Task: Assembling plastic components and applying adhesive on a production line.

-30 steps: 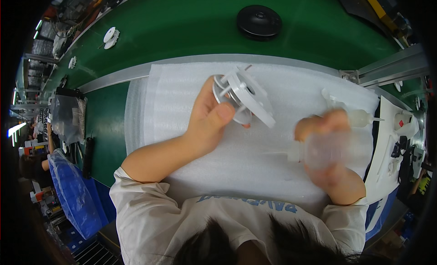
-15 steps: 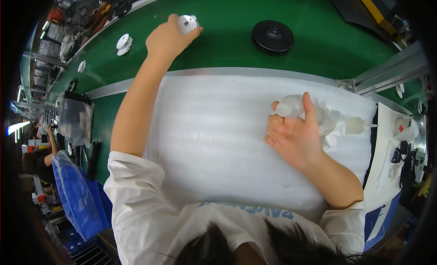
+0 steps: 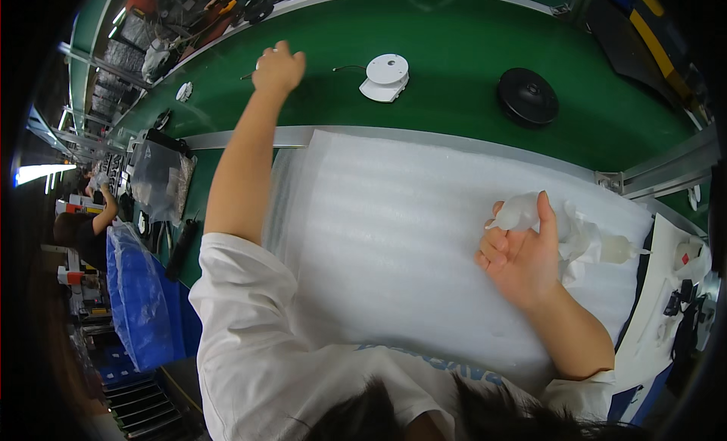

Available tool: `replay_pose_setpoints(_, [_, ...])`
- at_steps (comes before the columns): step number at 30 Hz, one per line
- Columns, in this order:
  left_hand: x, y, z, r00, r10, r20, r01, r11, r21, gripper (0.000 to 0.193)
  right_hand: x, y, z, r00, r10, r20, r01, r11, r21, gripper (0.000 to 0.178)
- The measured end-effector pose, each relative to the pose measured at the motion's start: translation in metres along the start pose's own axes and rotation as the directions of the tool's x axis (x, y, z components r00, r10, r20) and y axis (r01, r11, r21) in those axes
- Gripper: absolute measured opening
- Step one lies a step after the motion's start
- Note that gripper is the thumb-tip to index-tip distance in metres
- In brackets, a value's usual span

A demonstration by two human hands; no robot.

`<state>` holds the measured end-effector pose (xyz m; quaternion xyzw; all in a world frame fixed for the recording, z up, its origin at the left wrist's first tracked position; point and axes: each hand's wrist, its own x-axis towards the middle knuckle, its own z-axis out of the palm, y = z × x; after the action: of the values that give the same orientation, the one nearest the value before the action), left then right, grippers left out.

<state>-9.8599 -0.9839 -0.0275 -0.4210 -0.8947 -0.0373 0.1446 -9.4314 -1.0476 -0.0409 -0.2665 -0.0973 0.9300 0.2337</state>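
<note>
Over the green belt at the far left, my left hand (image 3: 279,70) reaches out with its fingers curled down around a white round part. Only a sliver of that part and a short wire show; the hand hides the rest. To its right lies another white part (image 3: 387,70), a round disc on a flat base with a thin dark wire. My right hand (image 3: 522,263) is wrapped around a translucent squeeze bottle (image 3: 519,212), tilted with its nozzle pointing left, above the white foam sheet (image 3: 394,244). A black round disc-shaped part (image 3: 528,96) rests on the belt at the right.
Beside my right hand lie crumpled white tissue (image 3: 579,240) and a second translucent bottle (image 3: 617,249). A metal frame post (image 3: 674,168) stands at the right. Another small white part (image 3: 184,92) is farther left on the belt (image 3: 454,32). A co-worker (image 3: 95,214) is at the far left.
My left hand has let go of the nearer white part and moved left to another one. The view has shifted, so things appear lower and farther right. My right hand still holds the bottle.
</note>
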Motion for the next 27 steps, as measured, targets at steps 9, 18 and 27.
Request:
replay_pose_setpoints(9, [0.083, -0.086, 0.053, 0.971, -0.118, 0.209, 0.185, 0.922, -0.339, 0.097, 0.005, 0.002, 0.007, 0.998, 0.049, -0.027, -0.048, 0.998, 0.027, 0.061])
replay_pose_setpoints(18, [0.077, -0.057, 0.04, 0.925, -0.27, 0.269, 0.313, 0.94, -0.135, 0.085, 0.003, 0.006, 0.014, 1.0, 0.003, 0.0, -0.003, 1.0, 0.006, 0.059])
replay_pose_setpoints(27, [-0.04, 0.014, -0.059, 0.974, 0.21, 0.08, 0.094, -0.056, -0.994, 0.036, -0.004, 0.01, 0.03, 0.983, -0.147, 0.111, 0.156, 0.984, -0.084, 0.056])
